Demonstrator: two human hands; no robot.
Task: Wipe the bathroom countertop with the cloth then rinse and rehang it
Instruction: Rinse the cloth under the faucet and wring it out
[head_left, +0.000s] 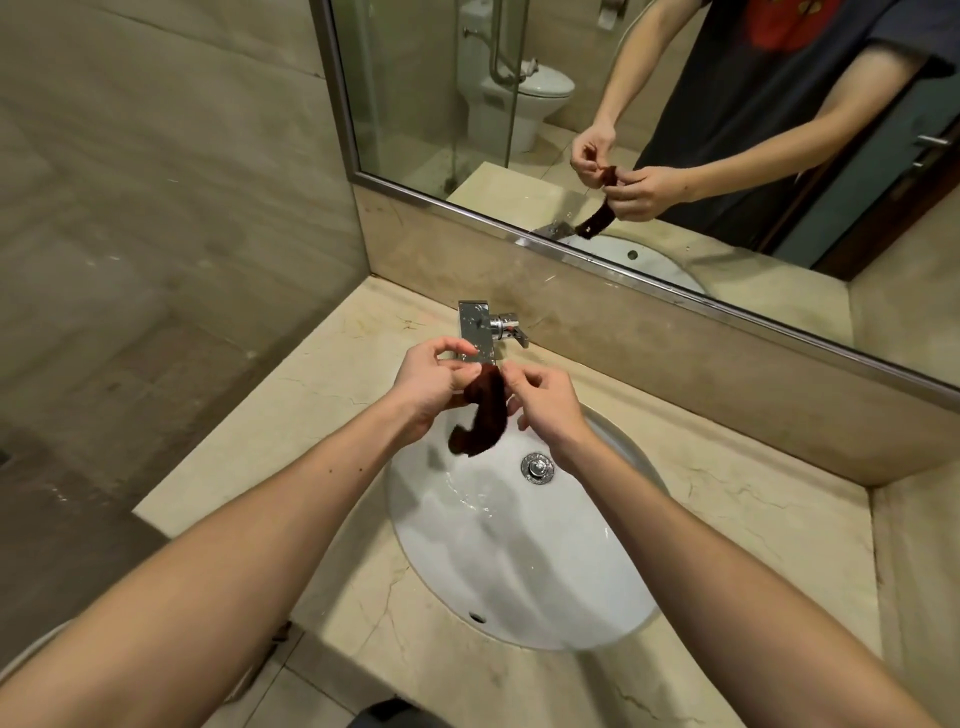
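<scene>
Both our hands are over the far part of the sink (519, 571), just near of the tap (477, 332). Left hand (431, 384) pinches the top of the cloth (483, 421) between thumb and fingers. Right hand (548, 408) pinches the same top end from the right, fingers curled on it. Cloth (dark brown, bunched) hangs between the hands, its lower end curling left above the basin. Basin is wet, with water streaked beside the drain (537, 467). We can't tell if the tap is running. Countertop (322, 415) surrounds the sink. Mirror (675, 78) on the far wall shows the same two-hand hold.
</scene>
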